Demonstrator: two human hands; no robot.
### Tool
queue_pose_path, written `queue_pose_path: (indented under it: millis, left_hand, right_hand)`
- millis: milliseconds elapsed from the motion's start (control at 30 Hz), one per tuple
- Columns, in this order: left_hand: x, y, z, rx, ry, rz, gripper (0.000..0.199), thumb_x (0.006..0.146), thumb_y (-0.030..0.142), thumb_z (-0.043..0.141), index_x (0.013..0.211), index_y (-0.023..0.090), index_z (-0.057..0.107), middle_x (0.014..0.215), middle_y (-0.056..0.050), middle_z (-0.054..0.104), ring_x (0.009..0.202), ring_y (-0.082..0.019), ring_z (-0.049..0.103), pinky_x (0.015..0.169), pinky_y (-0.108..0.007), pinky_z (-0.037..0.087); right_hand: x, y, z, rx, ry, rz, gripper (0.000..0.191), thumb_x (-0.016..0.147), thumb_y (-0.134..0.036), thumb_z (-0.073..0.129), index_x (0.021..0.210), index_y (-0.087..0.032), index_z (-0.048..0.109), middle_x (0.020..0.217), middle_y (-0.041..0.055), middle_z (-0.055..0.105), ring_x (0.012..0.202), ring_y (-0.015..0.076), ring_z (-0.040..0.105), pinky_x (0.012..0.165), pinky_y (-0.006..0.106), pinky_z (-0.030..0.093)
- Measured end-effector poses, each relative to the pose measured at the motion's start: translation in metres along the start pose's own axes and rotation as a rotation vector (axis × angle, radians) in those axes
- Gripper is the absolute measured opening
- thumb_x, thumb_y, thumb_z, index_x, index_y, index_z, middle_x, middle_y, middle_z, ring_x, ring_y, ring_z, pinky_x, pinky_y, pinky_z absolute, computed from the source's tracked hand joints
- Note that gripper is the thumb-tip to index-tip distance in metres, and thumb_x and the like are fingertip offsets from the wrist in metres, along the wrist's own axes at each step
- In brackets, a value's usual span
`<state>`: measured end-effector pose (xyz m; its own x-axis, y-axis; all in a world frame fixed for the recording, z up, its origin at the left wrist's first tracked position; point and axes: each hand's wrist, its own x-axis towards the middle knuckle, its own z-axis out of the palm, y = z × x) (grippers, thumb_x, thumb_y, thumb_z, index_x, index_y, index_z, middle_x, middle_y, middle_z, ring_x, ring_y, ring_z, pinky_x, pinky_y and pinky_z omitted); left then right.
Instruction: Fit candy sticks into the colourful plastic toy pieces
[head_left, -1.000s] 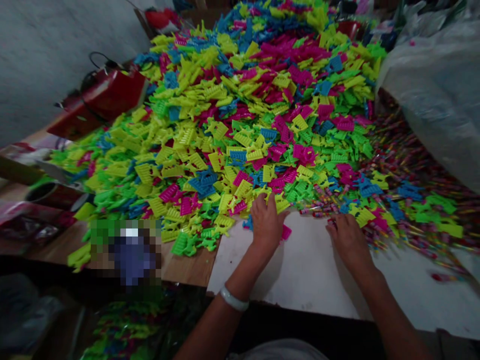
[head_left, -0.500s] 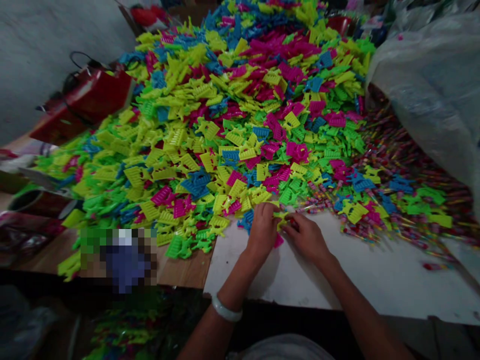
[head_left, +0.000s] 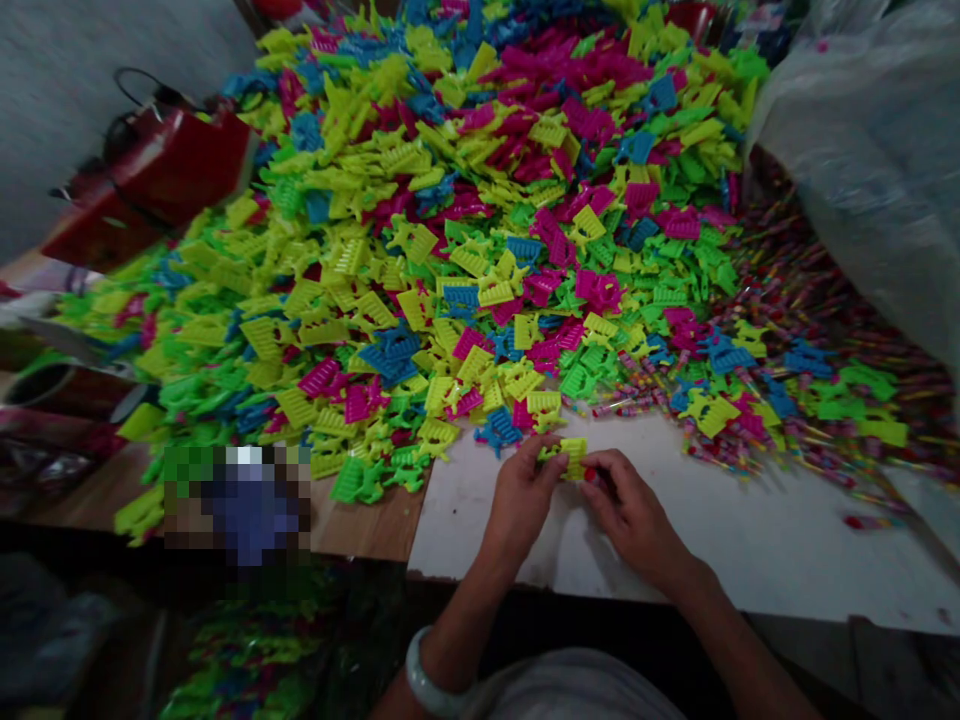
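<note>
My left hand (head_left: 525, 492) pinches a yellow-green plastic piece (head_left: 574, 458) with a ridged, comb-like face, above the white board (head_left: 480, 540). Just to its right, my right hand (head_left: 630, 510) is closed on a small red-ended stick (head_left: 591, 474), most of it hidden by the fingers. Its fingertips are close to the yellow-green piece. Beyond both hands rises a large heap of plastic pieces (head_left: 472, 290) in yellow, green, pink and blue. A blue piece (head_left: 499, 430) lies on the board's far edge near my left hand.
Many thin colourful sticks (head_left: 810, 300) lie heaped at the right beside a translucent plastic bag (head_left: 870, 150). A red device (head_left: 157, 180) with a black cable stands at the left. One red-ended stick (head_left: 870, 522) lies apart on the board. More pieces (head_left: 247, 650) are below the table edge.
Both hands have moved slightly toward me and a little apart. The yellow-green piece now shows its ridged face between them. The pink piece that was under my hands is no longer seen there.
</note>
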<state>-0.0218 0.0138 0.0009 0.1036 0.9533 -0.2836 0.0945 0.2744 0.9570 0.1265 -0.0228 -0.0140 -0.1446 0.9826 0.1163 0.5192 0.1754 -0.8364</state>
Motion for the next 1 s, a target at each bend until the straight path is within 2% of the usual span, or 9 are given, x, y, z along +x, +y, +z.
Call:
queue_pose_path:
  millis: [100,167,300,467,733,1000]
  left_hand:
    - [-0.003,-0.002,-0.001,0.03,-0.03,-0.023,0.022,0.078,0.035,0.057,0.089,0.018,0.062,0.073,0.001,0.062,0.067,-0.013,0.055,0.062,-0.024,0.045]
    - [-0.005,-0.002,-0.001,0.084,-0.038,-0.018,0.021,0.077,0.037,0.058,0.086,0.018,0.062,0.071,0.001,0.061,0.065,-0.012,0.054,0.06,-0.022,0.044]
    - [-0.008,-0.003,0.001,0.155,-0.045,0.019,0.021,0.079,0.038,0.057,0.086,0.018,0.062,0.073,0.001,0.061,0.067,-0.012,0.054,0.06,-0.022,0.043]
    - [-0.008,-0.002,0.001,0.232,-0.06,0.057,0.019,0.08,0.037,0.055,0.081,0.019,0.062,0.073,0.001,0.06,0.067,-0.012,0.052,0.061,-0.022,0.041]
    - [-0.008,-0.002,0.003,0.272,-0.075,0.05,0.019,0.081,0.036,0.054,0.08,0.019,0.061,0.07,0.002,0.057,0.063,-0.011,0.049,0.059,-0.022,0.038]
    - [-0.008,-0.001,0.005,0.291,-0.039,-0.008,0.018,0.08,0.035,0.054,0.078,0.018,0.059,0.069,0.002,0.054,0.064,-0.012,0.047,0.059,-0.023,0.036]
  right_hand:
    - [-0.001,0.006,-0.01,-0.007,0.063,0.05,0.024,0.093,-0.03,0.039,0.111,-0.022,0.053,0.102,0.0071,0.061,0.083,0.016,0.06,0.075,0.03,0.051]
    - [0.0,0.011,-0.014,-0.032,0.056,0.044,0.027,0.094,-0.031,0.04,0.114,-0.022,0.054,0.104,0.0073,0.062,0.084,0.0164,0.062,0.075,0.03,0.052]
    - [0.001,0.013,-0.015,-0.051,0.013,-0.001,0.029,0.094,-0.029,0.039,0.116,-0.022,0.055,0.105,0.008,0.064,0.092,0.0181,0.062,0.078,0.032,0.053]
    - [0.0,0.013,-0.013,-0.082,0.025,-0.005,0.029,0.094,-0.027,0.039,0.117,-0.021,0.056,0.104,0.0082,0.064,0.098,0.0184,0.061,0.086,0.034,0.051]
    - [0.002,0.022,-0.012,-0.132,0.02,-0.063,0.032,0.093,-0.023,0.039,0.121,-0.024,0.054,0.109,0.0078,0.062,0.104,0.019,0.058,0.09,0.036,0.05]
    - [0.001,0.022,-0.007,-0.117,0.042,-0.098,0.029,0.092,-0.021,0.042,0.117,-0.023,0.057,0.105,0.0073,0.064,0.1,0.0191,0.059,0.088,0.036,0.052]
